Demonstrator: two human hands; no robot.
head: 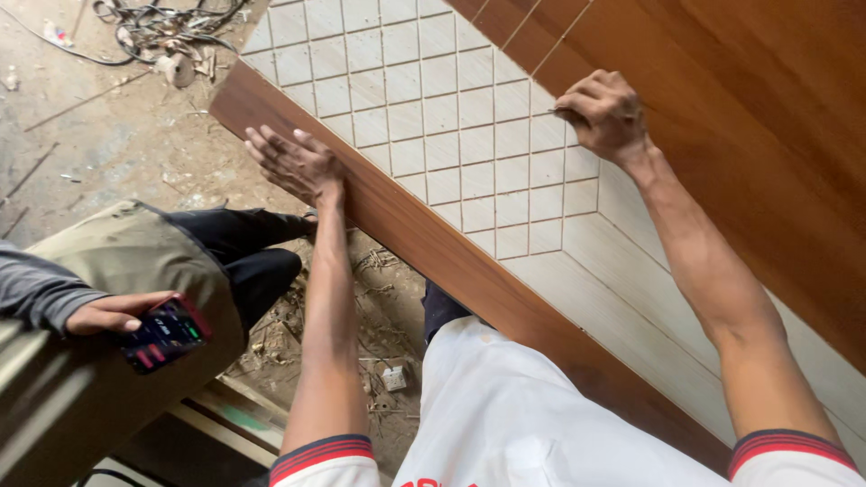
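Observation:
A large wooden panel (722, 117) with a pale inset face (631, 298) lies tilted in front of me; a grid of cut squares (433, 117) covers part of the pale face. My left hand (293, 162) rests flat, fingers spread, on the brown wooden edge strip (424, 239). My right hand (606, 113) is closed around a small thin tool, mostly hidden in the fist, with its tip on the grid's right border.
Another person sits at the left, one hand (113, 313) holding a phone (162, 334). The dusty floor (117, 144) has tangled wires (167, 22) at the top left and scraps below the panel edge. Boards (225, 419) lie at bottom left.

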